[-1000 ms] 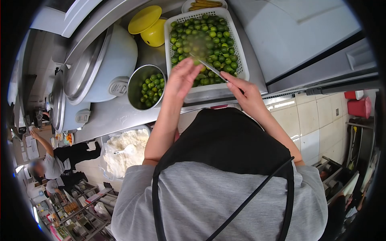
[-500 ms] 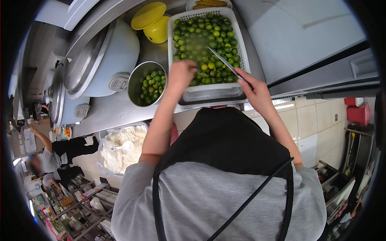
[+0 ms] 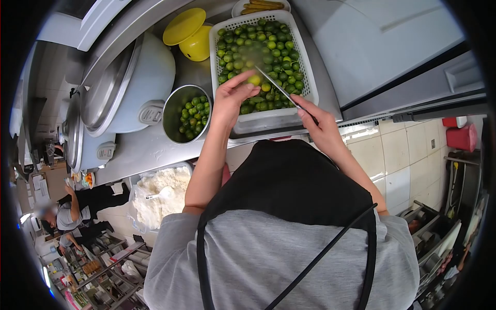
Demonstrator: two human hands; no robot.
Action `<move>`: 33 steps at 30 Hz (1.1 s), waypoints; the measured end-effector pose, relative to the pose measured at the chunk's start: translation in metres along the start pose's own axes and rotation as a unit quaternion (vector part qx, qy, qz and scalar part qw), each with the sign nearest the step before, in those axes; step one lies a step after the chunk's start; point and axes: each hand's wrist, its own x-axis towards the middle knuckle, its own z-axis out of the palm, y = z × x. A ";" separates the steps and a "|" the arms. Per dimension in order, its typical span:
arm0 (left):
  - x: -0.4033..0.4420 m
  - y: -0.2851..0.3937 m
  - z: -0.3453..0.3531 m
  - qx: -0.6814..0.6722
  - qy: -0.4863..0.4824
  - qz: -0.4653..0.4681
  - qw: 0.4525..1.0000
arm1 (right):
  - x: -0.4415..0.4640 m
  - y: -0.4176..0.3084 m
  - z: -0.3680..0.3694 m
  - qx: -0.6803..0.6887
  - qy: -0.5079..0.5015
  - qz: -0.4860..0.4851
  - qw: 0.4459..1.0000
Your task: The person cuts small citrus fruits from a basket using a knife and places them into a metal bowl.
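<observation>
My left hand (image 3: 235,98) is over the near left side of a white perforated basket (image 3: 213,57) of small green limes (image 3: 279,46). A yellowish lime (image 3: 254,80) sits between its thumb and index finger, which appear closed on it. My right hand (image 3: 321,124) grips a knife (image 3: 279,88) at the basket's near right edge. The knife's thin blade slants up and left across the limes, its tip near my left fingers. Under the basket is a metal tray (image 3: 268,126). A round steel pot (image 3: 164,116) with more limes inside stands left of my left hand.
Large rice cookers (image 3: 155,67) stand left along the steel counter (image 3: 129,155). Behind the pot is a yellow container (image 3: 196,46); a plate (image 3: 236,9) of long brown food lies beyond the basket. Below the counter is a tub of white rice (image 3: 165,194). A person (image 3: 72,212) stands far left.
My left hand has risen from the limes, fingers now around a yellowish one. The knife and my right hand have shifted slightly left and down. The whole view has shifted a little.
</observation>
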 end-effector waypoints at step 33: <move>-0.030 0.055 -0.104 0.550 0.153 0.034 0.820 | -0.010 0.020 -0.011 -0.052 0.006 0.007 0.999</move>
